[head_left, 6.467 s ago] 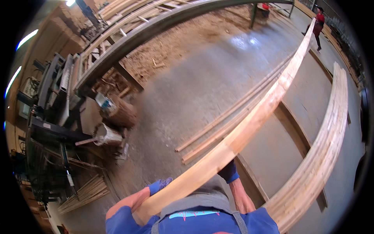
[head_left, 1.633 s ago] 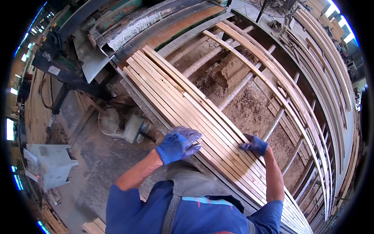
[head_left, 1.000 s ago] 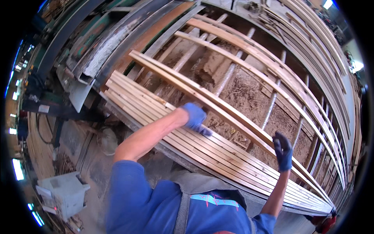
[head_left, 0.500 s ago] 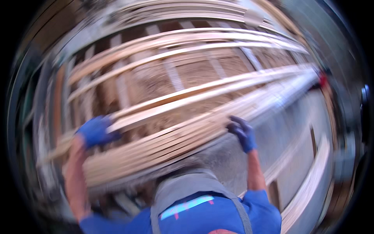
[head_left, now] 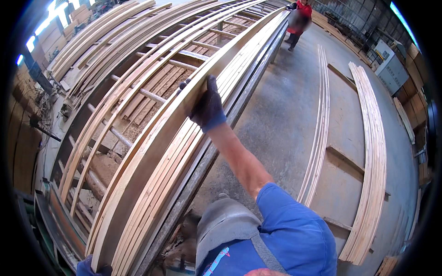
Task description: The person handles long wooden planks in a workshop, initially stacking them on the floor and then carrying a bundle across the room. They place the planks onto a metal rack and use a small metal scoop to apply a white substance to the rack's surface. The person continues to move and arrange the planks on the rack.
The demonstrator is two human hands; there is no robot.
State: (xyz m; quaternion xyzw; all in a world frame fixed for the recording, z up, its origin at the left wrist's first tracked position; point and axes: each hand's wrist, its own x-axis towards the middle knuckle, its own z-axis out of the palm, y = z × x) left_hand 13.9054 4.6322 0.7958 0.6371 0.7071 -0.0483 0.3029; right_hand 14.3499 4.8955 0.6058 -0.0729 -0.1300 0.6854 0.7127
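A long wooden board is tilted up on its edge and runs from near me to the far end of the roller table. My right hand, in a dark blue glove, grips it near the middle of the view, thumb on the near face and fingertips over the far side. At the bottom edge my left hand, in a blue glove and partly cut off, is closed around the near end of the same board. Right beside it lies a row of long planks, side by side along the table's metal edge.
A person in red stands at the far end of the boards. Metal rollers cross the table over sawdust, with more loose strips on them. Stacked planks lie on floor battens to the right. A grey cabinet stands beyond.
The view has swung toward the boards' far end. My right hand, earlier open above the planks, now grips the board. That board is now up on edge beside the row.
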